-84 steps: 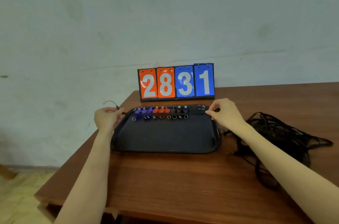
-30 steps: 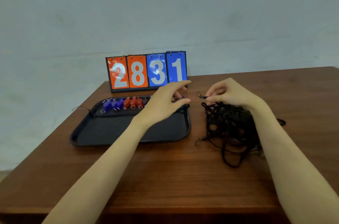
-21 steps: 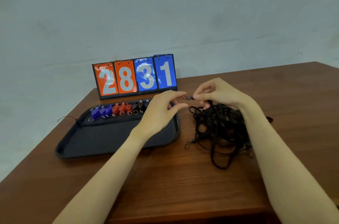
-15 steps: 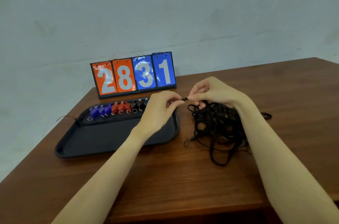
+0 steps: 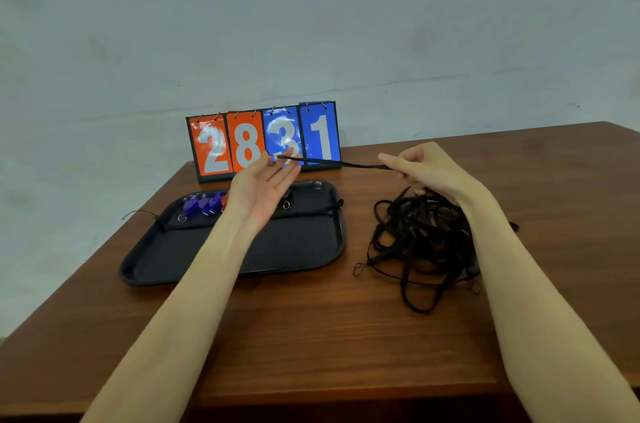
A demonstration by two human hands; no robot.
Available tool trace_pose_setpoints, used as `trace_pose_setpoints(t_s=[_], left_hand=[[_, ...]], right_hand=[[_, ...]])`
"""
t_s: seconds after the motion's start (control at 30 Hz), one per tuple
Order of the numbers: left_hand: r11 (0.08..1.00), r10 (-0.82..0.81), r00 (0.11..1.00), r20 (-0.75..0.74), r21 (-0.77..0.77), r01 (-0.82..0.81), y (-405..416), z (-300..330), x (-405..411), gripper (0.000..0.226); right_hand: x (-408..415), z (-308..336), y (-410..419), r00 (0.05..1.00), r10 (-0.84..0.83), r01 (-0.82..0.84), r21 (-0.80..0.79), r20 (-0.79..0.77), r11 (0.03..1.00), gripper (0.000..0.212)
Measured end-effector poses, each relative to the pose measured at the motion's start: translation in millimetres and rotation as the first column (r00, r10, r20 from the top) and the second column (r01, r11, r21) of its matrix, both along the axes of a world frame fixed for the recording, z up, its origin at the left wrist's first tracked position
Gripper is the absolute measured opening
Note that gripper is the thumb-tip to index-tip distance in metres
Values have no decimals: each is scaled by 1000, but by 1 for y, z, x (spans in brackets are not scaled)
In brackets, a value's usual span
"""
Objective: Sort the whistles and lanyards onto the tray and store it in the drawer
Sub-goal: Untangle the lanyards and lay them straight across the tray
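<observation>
A person's two bare hands stretch one black lanyard (image 5: 332, 163) taut above a wooden table (image 5: 311, 336). The right hand (image 5: 427, 168) pinches the strand between thumb and curled fingers, just above the tangled heap of black lanyards (image 5: 420, 239) lying on the table to the right of the tray. The left hand (image 5: 265, 185) is raised palm-up over the tray's far side, its fingers mostly straightened, with the strand's clip end at the fingertips; whether they truly pinch it cannot be told. On the dark tray (image 5: 242, 256), a row of whistles (image 5: 204, 206), blue with a hint of red, lines the far edge behind another lanyard laid across it. A flip scoreboard (image 5: 263, 142) reading 2831 stands behind, against a pale wall.
</observation>
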State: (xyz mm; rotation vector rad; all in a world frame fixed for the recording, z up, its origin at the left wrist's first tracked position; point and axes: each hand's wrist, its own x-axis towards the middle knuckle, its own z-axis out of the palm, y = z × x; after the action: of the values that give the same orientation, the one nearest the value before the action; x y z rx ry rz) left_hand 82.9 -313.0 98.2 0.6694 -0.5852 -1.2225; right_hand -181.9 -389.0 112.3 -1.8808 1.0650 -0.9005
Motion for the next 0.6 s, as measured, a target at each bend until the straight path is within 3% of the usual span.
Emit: trace_pose_setpoints(t_s=[0.07, 0.13, 0.23, 0.33, 0.47, 0.6], left_hand=[[999, 28, 988, -151, -16, -31, 0, 2, 16, 24], [992, 123, 983, -136, -13, -125, 2, 3, 31, 24], [932, 353, 926, 136, 34, -360, 7, 3, 47, 15], [772, 550, 687, 475, 24, -635, 14, 5, 61, 17], [652, 644, 574, 506, 29, -757, 27, 7, 99, 17], [561, 643, 437, 629, 1, -828, 49, 0, 136, 18]], right_hand=[[1, 2, 1, 999, 30, -30, -2, -13, 1000, 50], [2, 3, 3, 995, 72, -72, -7, -69, 997, 49], [10, 2, 7, 977, 150, -151, 1, -154, 988, 45], [20, -6, 9, 965, 194, -199, -14, -174, 980, 37], [40, -17, 14, 965, 217, -226, -45, -147, 973, 20], [60, -26, 18, 977, 177, -192, -131, -119, 973, 15]])
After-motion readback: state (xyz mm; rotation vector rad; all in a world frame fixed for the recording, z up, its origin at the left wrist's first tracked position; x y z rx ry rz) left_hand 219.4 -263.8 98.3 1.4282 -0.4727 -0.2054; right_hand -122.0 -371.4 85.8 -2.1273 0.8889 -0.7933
